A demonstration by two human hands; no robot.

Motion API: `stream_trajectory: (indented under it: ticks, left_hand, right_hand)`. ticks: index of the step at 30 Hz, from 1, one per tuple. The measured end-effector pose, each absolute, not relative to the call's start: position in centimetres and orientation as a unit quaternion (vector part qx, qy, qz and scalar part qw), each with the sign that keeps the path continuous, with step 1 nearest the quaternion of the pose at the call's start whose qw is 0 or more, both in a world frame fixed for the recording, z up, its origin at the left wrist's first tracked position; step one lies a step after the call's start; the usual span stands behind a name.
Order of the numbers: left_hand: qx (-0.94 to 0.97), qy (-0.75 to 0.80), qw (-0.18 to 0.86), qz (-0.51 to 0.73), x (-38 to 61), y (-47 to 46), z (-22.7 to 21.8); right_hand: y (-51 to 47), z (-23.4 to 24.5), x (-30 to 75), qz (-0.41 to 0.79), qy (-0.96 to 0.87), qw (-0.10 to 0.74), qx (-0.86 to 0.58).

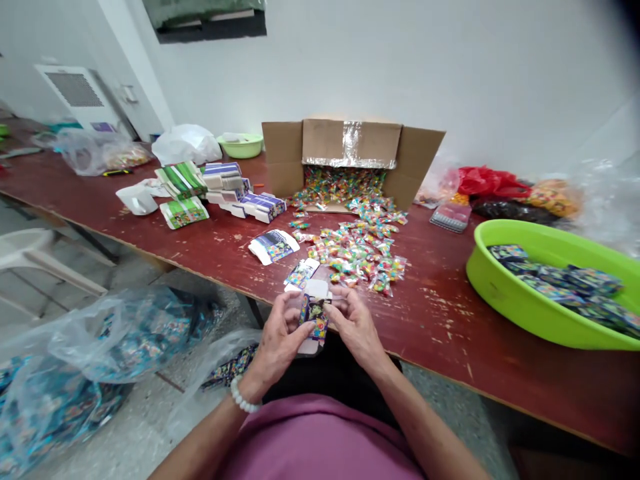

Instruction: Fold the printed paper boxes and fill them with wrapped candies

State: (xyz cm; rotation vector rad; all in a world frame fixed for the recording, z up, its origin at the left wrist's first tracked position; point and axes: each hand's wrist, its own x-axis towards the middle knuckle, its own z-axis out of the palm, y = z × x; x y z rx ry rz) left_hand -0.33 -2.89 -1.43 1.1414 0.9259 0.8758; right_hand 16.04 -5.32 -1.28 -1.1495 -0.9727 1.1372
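My left hand [277, 340] and my right hand [354, 327] hold a small printed paperboard box [314, 319] between them, just over the front edge of the table. Its white flaps stand open at the top. Close beyond my hands lie a flat printed box blank [302, 272] and another blank [274, 246]. A heap of loose, colourful wrapped sweets [357, 252] spreads across the red-brown wooden table [440, 333], spilling from an open cardboard carton [345, 143]. Neither hand touches the heap.
Stacks of green-striped cartons [181, 180] and blue-striped cartons [255, 205] stand at the table's left. A lime-green basin [500, 280] of dark packets sits to the right. Bulging plastic bags [65, 393] lie on the floor at left, beside a white plastic chair [30, 250].
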Motion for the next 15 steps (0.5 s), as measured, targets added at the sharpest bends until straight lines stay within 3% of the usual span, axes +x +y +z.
stream_trajectory:
  ticks: [5, 9, 15]
  left_hand:
    - [0.514, 0.377, 0.645, 0.422, 0.1, -3.4, -1.0]
    - [0.511, 0.373, 0.678, 0.373, 0.0, -3.1, -0.9]
    - [0.493, 0.412, 0.675, 0.364, 0.2, -2.8, -0.7]
  right_hand:
    - [-5.4, -2.1, 14.9, 0.465, -0.39, 0.641, -0.469]
    - [-5.1, -2.5, 15.7, 0.449, -0.42, 0.612, -0.498]
    - [-4.4, -2.4, 17.2, 0.529, -0.401, 0.578, -0.474]
